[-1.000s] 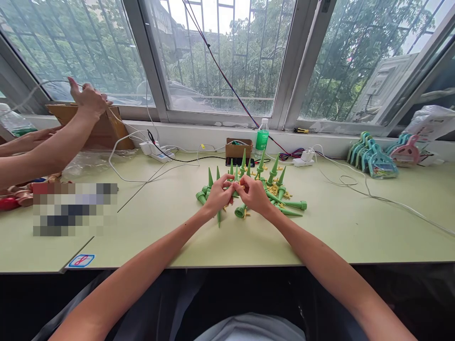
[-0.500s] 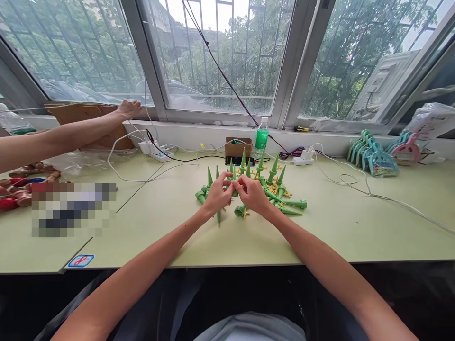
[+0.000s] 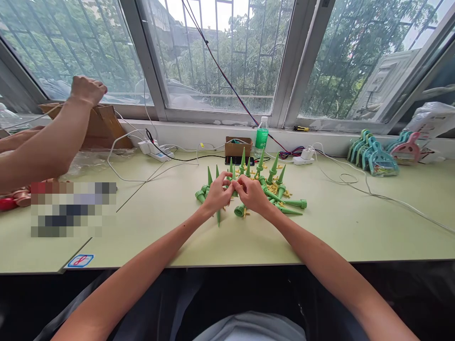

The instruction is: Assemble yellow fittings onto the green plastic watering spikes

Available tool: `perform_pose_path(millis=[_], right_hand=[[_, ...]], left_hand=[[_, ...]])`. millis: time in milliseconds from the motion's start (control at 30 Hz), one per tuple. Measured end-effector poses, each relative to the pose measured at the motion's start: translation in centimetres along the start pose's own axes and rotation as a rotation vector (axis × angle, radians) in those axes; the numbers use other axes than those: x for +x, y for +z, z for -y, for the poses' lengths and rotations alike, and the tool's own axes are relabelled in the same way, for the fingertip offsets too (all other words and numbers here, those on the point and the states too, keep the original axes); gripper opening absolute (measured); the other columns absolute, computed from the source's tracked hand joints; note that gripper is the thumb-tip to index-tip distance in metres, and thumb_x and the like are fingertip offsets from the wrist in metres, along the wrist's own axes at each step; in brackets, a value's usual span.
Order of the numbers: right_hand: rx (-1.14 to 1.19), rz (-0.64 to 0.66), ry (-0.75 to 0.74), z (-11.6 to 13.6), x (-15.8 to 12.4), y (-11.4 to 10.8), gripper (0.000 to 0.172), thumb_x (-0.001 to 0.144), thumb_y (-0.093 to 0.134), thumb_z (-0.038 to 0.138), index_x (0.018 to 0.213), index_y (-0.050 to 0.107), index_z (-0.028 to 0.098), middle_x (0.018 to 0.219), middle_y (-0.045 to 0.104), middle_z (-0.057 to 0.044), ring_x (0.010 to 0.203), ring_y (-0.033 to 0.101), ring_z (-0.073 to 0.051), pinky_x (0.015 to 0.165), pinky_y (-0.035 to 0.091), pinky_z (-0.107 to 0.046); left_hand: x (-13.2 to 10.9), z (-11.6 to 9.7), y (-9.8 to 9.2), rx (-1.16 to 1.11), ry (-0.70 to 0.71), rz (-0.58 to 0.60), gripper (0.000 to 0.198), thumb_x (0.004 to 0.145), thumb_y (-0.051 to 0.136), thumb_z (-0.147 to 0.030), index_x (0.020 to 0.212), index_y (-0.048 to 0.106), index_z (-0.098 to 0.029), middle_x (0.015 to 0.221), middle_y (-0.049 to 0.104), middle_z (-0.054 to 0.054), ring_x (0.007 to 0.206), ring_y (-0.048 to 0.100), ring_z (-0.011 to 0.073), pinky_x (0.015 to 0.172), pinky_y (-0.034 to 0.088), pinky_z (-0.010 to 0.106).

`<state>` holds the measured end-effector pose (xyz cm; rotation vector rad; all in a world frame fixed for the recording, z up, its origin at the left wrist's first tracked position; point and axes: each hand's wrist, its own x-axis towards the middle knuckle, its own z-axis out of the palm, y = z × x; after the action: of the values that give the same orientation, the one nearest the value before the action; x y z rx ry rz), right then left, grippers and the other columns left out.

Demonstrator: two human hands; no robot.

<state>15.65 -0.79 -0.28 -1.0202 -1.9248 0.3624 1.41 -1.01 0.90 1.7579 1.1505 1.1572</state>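
Note:
My left hand (image 3: 218, 192) and my right hand (image 3: 250, 193) meet at the fingertips over the middle of the table. Both are closed in a pinch; whatever is between the fingertips is too small and covered to name. A green spike pointing down (image 3: 218, 215) shows just below my left hand. Around and behind the hands are several green cone spikes (image 3: 273, 170), some upright, some lying down. Small yellow parts (image 3: 272, 192) are heaped among them. One green spike with its round cap toward me (image 3: 240, 210) lies between my wrists.
Behind the spikes stand a small brown box (image 3: 238, 148), a phone and a green-labelled bottle (image 3: 262, 135). White cables (image 3: 369, 193) cross the right side. Another person's arm (image 3: 53, 137) reaches over a cardboard box (image 3: 106, 125) at left. Packed dustpan-like items (image 3: 380, 158) sit back right.
The other person's raised hand has moved left and up, away from the window post, and a second arm of theirs now shows. My hands are almost unmoved.

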Motion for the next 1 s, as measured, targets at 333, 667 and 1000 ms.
perform_pose_path(millis=[333,667,1000], right_hand=[[-0.028,0.016,0.003,-0.04,0.02,-0.07,0.029,0.094,0.039,0.040,0.074,0.042,0.020,0.056,0.048,0.003,0.049,0.041,-0.011,0.051,0.027,-0.022],[-0.062,0.043,0.013,0.18,0.03,-0.27,0.029,0.095,0.038,0.040,0.074,0.042,0.020,0.055,0.047,0.003,0.048,0.040,-0.011,0.050,0.026,-0.022],[-0.094,0.061,0.016,0.33,-0.05,-0.40,0.029,0.095,0.037,0.039,0.074,0.042,0.020,0.055,0.047,0.003,0.049,0.041,-0.011,0.052,0.028,-0.022]], left_hand=[[-0.02,0.01,-0.08,-0.022,-0.028,0.018,0.028,0.082,0.052,-0.031,0.107,0.046,-0.020,0.075,0.063,0.000,0.032,0.046,0.0049,0.031,0.034,0.017],[0.00,0.26,-0.05,-0.091,-0.073,0.029,0.030,0.082,0.056,-0.035,0.107,0.046,-0.020,0.074,0.065,-0.001,0.031,0.047,0.0048,0.031,0.033,0.017],[0.06,0.66,-0.01,-0.194,-0.094,0.065,0.034,0.082,0.057,-0.036,0.109,0.047,-0.019,0.067,0.062,-0.002,0.031,0.046,0.0055,0.031,0.033,0.018]])
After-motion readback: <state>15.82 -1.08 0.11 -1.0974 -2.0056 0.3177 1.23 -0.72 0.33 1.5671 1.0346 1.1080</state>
